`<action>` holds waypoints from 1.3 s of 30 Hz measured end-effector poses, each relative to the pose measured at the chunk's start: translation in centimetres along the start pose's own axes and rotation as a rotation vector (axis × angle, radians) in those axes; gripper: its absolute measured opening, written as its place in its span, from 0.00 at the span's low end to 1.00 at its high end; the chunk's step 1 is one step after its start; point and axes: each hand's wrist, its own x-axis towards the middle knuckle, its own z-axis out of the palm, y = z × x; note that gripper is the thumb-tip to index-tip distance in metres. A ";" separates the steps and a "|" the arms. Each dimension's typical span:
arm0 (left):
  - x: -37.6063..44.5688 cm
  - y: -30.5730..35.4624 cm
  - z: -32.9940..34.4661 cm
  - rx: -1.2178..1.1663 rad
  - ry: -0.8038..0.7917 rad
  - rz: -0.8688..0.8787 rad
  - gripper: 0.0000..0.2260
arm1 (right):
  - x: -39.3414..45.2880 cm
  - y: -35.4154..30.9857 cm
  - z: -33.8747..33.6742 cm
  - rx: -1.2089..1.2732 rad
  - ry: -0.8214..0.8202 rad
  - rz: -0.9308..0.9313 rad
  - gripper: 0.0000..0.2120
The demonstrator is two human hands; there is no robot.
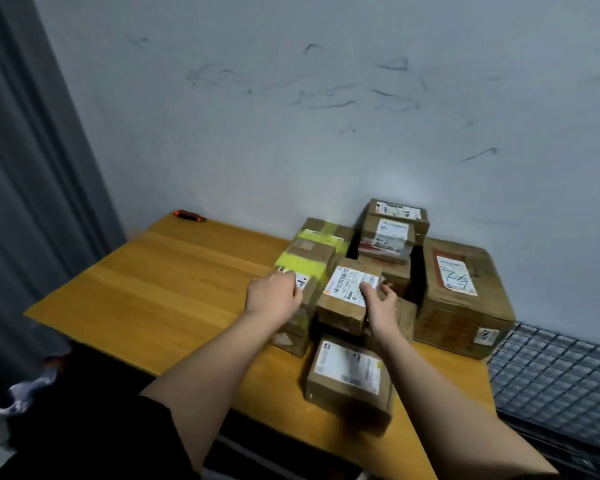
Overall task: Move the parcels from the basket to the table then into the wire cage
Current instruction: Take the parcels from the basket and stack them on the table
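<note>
A: What is seen, from the biggest thing down?

B: A wooden bench (174, 289) is set against a scuffed wall (326, 116), with a wire cage (555, 368) just beside its right end. The basket is not in view. Parcels are crowded on the right half of the bench. The largest is a big carton (465, 306) at the right, near the cage. A stack of smaller boxes (392, 233) is stood against the wall behind.

A: And the one being handled?

B: A small labelled parcel (347, 296) is perched on top of others in the middle of the cluster. It is held by the right hand (378, 306), thumb on the label and fingers curled round its right side. The left hand (274, 296) is laid with curled fingers over a yellow-taped box (302, 271) just to the left, and that box appears to be gripped.

A: How would the parcel be expected to handle?

B: It is judged light and fairly stiff, though its cardboard is dented, so opposite sides should be taken rather than the crumpled corner. Taped faces may be slippery.

A: Room to move?

B: The left half of the bench is open. One more box (350, 379) is lying close to the near edge and could be knocked off. The path rightward to the cage is partly blocked by the big carton, so a lift over it would be needed.
</note>
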 end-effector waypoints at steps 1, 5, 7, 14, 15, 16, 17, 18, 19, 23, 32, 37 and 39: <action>0.8 1.2 0.7 0.028 -0.004 0.030 0.11 | 1.2 0.0 -0.8 -0.003 0.021 0.028 0.33; 3.9 5.0 2.9 0.120 -0.040 0.098 0.11 | 6.4 0.7 -2.8 -0.033 0.074 0.135 0.32; 5.2 6.3 3.9 0.139 -0.051 0.112 0.11 | 8.6 1.2 -2.9 -0.066 0.059 0.174 0.32; 8.0 6.6 5.3 0.145 -0.058 0.097 0.11 | 13.6 3.1 -1.4 -0.150 -0.025 0.329 0.32; 8.1 6.4 5.4 0.149 -0.062 0.094 0.11 | 13.7 3.1 -1.0 -0.206 -0.011 0.320 0.31; 8.3 6.1 5.4 0.153 -0.066 0.088 0.11 | 14.3 3.3 -0.8 -0.281 0.007 0.283 0.30; 8.4 5.8 5.4 0.157 -0.070 0.079 0.11 | 14.5 3.3 -0.6 -0.371 0.027 0.247 0.30; 8.5 5.6 5.4 0.165 -0.076 0.072 0.11 | 14.4 3.0 -0.5 -0.443 0.033 0.226 0.30; 8.5 5.3 5.4 0.174 -0.080 0.067 0.11 | 14.1 2.7 -0.5 -0.494 0.037 0.223 0.30; 8.2 4.1 4.4 0.163 -0.054 0.042 0.11 | 12.8 0.5 -1.0 -0.662 0.172 0.123 0.24; 1.5 -4.6 -1.8 0.040 0.175 -0.179 0.09 | 1.4 -5.3 7.9 -0.637 0.027 -0.667 0.06; -7.7 -14.3 -2.3 0.061 0.098 -0.399 0.10 | -8.2 0.0 15.6 -0.751 -0.259 -0.776 0.06; -12.1 -17.8 -0.9 0.100 0.008 -0.478 0.10 | -11.1 4.0 17.7 -0.828 -0.407 -0.750 0.06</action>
